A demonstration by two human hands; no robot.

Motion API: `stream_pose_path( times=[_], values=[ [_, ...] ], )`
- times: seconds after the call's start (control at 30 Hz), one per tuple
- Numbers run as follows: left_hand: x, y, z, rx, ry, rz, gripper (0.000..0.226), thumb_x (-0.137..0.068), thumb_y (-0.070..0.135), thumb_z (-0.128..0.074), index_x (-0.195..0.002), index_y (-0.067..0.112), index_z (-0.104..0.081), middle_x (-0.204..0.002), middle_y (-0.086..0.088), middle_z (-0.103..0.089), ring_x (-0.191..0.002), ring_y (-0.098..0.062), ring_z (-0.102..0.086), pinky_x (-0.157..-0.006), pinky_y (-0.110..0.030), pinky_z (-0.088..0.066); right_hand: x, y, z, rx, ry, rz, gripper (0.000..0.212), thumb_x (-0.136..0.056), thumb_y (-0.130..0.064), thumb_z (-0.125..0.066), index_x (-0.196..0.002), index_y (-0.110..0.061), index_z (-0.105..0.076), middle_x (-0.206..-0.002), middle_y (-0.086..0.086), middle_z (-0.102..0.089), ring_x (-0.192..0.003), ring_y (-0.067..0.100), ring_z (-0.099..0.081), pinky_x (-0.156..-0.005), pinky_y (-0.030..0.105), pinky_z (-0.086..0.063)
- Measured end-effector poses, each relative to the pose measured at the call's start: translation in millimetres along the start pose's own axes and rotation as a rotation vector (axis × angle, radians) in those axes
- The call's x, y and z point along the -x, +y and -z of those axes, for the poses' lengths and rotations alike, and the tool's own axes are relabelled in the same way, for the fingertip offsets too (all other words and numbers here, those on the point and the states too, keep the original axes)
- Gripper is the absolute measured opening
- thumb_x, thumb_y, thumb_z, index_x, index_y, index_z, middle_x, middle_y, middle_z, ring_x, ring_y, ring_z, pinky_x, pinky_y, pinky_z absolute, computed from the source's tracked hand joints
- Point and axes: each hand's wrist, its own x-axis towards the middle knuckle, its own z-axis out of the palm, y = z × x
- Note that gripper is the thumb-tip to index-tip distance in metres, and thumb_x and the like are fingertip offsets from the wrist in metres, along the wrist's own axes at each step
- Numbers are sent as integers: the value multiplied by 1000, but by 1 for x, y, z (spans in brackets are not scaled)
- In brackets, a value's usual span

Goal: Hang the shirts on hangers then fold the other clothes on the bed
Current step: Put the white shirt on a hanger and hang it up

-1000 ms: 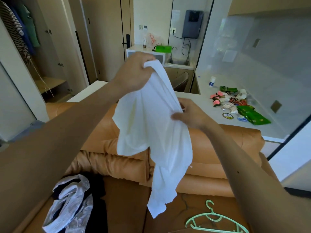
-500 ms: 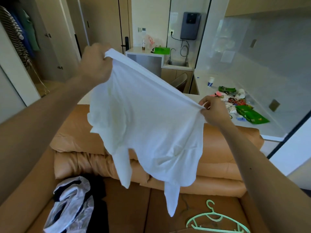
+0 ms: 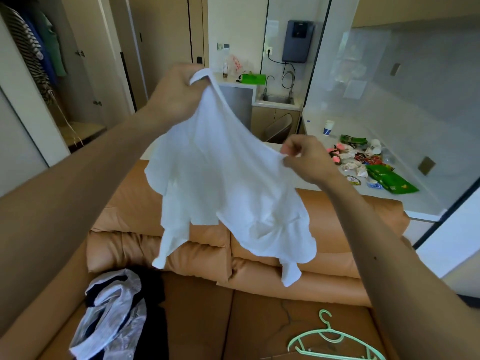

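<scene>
A white shirt [image 3: 233, 188] hangs spread in the air over the tan leather sofa [image 3: 197, 315]. My left hand [image 3: 176, 92] grips one end of its upper edge, up high. My right hand [image 3: 304, 157] pinches the same edge lower down, to the right. The shirt's sleeves dangle below. A mint green hanger [image 3: 330, 341] lies on the sofa seat at the bottom right. A heap of white and black clothes [image 3: 117, 318] lies on the seat at the bottom left.
An open wardrobe [image 3: 85, 74] on the left holds hanging striped, blue and green garments [image 3: 36, 50]. Behind the sofa a white counter [image 3: 405, 201] carries snack packets [image 3: 389, 180] and a paper cup [image 3: 328, 127]. A small sink [image 3: 278, 98] sits further back.
My hands first pulled apart and stretched the shirt wide. Since half a second ago my left hand has come back toward the middle, so the upper edge is shorter and sags.
</scene>
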Motion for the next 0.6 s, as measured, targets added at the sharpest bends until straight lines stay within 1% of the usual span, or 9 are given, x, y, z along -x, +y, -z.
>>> stream_pose_path(
  times=[0.1, 0.13, 0.2, 0.3, 0.4, 0.43, 0.5, 0.57, 0.6],
  values=[
    [-6, 21, -11, -37, -115, -93, 30, -92, 18, -46, -81, -4, -64, -79, -21, -58, -70, -17, -47, -57, -22, -34, -1, -40, -23, -342, -222, 117, 73, -76, -3, -84, -136, -18, -45, -131, -1, -57, -104, -18, -54, -83, 5, -45],
    [-5, 27, -16, -76, -189, -149, 26, -89, 15, -48, -77, 1, -65, -75, -18, -59, -68, -17, -49, -58, -21, -34, -3, -55, -33, -392, -254, 167, 82, -74, -10, -87, -141, -22, -40, -138, -3, -54, -116, -14, -52, -91, 7, -45],
    [1, 34, -27, -140, -280, -252, 19, -83, 16, -51, -71, 9, -64, -68, -7, -59, -63, -13, -50, -60, -25, -36, -11, -74, -53, -449, -200, 176, 72, -76, -15, -86, -138, -14, -49, -136, 5, -59, -124, 11, -58, -99, 28, -50],
    [11, 22, -32, -114, -266, -188, 13, -80, 26, -61, -83, 14, -67, -77, 5, -63, -68, 1, -54, -65, -25, -41, -20, -83, -65, -448, -46, 5, 27, -85, -10, -71, -111, -4, -69, -106, 19, -72, -99, 29, -69, -83, 46, -55],
    [41, 3, -28, -83, -195, -77, 36, -86, 31, -74, -116, 15, -62, -107, 6, -59, -85, 14, -50, -72, -4, -38, -23, -80, -65, -497, -4, -133, 21, -80, -15, -55, -88, -6, -71, -88, 19, -74, -80, 29, -70, -67, 41, -53],
    [58, 1, -30, -70, -91, -85, 35, -87, 30, -73, -116, 15, -60, -108, 7, -57, -88, 11, -50, -74, -4, -40, -22, -80, -63, -559, 10, -170, 19, -82, -9, -51, -86, -6, -69, -85, 17, -71, -77, 28, -68, -64, 36, -52],
    [99, -3, -39, 28, 111, -57, 21, -88, 26, -72, -100, 13, -60, -94, 4, -58, -80, -2, -54, -69, -16, -47, -22, -83, -60, -665, 64, -243, 24, -90, 0, -45, -88, -8, -67, -86, 14, -67, -78, 26, -64, -65, 28, -52],
    [145, -11, -61, 162, 97, 48, 20, -90, 29, -69, -88, 12, -58, -78, -1, -57, -70, -15, -54, -63, -27, -49, -23, -88, -59, -773, 129, -323, 27, -97, -1, -42, -92, -13, -65, -92, 10, -67, -86, 26, -65, -70, 28, -54],
    [167, -15, -74, 188, 53, 111, 25, -89, 37, -69, -87, 15, -57, -76, 0, -56, -67, -16, -54, -61, -27, -49, -23, -91, -58, -839, 156, -377, 26, -99, -3, -42, -96, -17, -64, -95, 9, -67, -90, 26, -64, -75, 31, -56]
  ],
)
